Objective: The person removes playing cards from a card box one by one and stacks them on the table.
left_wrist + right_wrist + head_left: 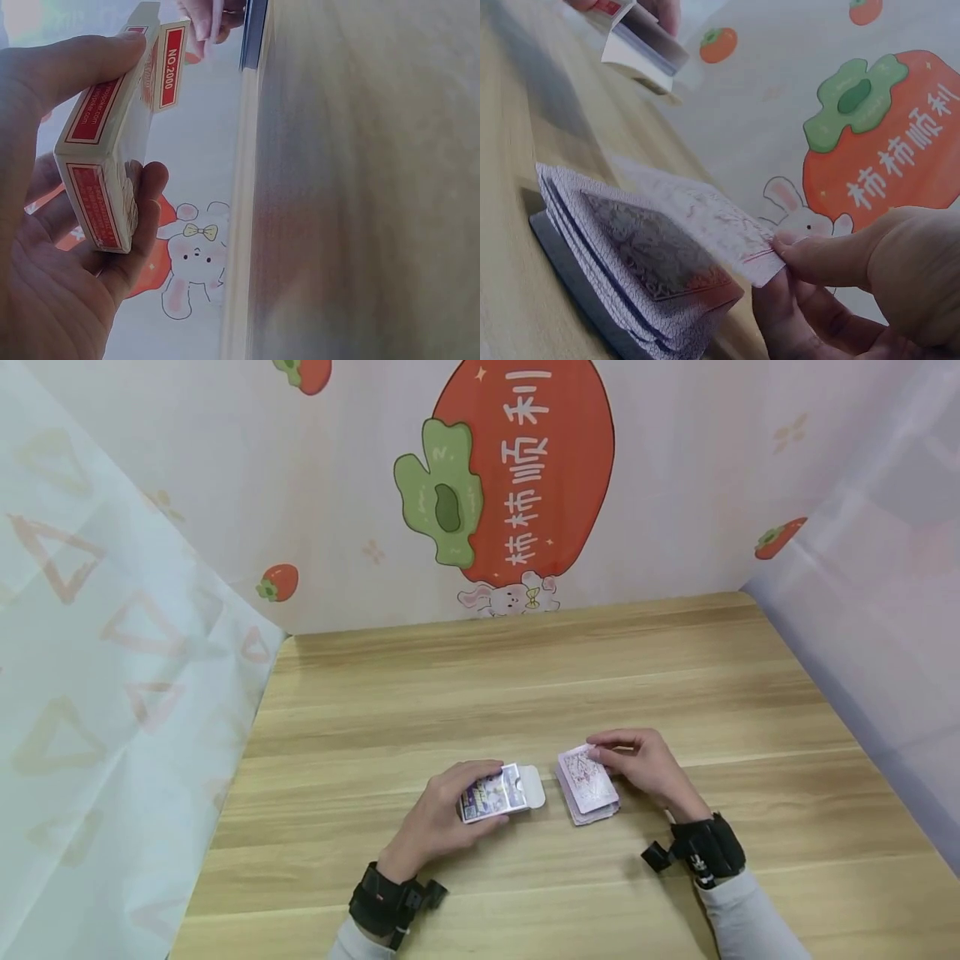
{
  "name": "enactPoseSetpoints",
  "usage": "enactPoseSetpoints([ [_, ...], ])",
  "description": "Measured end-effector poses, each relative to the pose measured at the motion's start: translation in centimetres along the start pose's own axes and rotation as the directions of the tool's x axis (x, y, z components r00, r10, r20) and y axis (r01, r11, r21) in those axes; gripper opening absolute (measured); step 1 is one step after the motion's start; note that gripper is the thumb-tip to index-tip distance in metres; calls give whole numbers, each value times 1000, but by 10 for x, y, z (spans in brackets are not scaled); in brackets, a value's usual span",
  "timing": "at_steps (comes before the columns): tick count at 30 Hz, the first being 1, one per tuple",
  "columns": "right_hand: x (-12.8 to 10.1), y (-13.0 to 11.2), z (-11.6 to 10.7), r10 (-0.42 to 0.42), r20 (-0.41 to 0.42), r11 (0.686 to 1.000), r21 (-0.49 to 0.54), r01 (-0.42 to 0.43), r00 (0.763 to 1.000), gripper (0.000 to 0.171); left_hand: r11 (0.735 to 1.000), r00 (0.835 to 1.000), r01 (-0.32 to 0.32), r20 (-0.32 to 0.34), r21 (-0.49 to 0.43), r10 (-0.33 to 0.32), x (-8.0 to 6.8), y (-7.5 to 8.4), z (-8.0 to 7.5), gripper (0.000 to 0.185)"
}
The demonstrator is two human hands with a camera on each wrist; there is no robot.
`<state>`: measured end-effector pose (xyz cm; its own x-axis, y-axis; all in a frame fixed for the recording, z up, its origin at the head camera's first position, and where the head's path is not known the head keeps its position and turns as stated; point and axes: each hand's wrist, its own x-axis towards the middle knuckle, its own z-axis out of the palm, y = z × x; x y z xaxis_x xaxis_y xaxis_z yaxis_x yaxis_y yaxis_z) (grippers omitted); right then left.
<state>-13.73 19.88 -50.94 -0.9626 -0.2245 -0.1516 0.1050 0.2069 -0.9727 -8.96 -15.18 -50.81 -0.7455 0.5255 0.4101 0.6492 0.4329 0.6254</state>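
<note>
My left hand grips a playing-card box, thumb along one side and fingers along the other. The box is held above the table, and its open end, flap out, points right. Red panels, one printed "NO.2000", show on it in the left wrist view. To the right lies a deck of playing cards with patterned backs, its layers slightly uneven. My right hand pinches a card by its edge between thumb and fingers, tilted up over the deck. A dark flat layer shows under the deck.
The wood-grain table carries the deck. Behind it hangs a pale sheet with persimmon and rabbit prints, and further sheets rise at the left and right. Each wrist wears a black camera strap.
</note>
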Motion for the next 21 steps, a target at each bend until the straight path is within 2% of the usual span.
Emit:
enactPoseSetpoints([
  [10, 0, 0, 0, 25, 25, 999, -34, -24, 999, 28, 1000, 1000, -12, -7, 5, 12, 2, 1, -3, 72],
  [21, -1, 0, 3, 6, 5, 988, -151, -5, 1000, 25, 1000, 1000, -18, -13, -9, 18, 1, 1, -2, 72],
])
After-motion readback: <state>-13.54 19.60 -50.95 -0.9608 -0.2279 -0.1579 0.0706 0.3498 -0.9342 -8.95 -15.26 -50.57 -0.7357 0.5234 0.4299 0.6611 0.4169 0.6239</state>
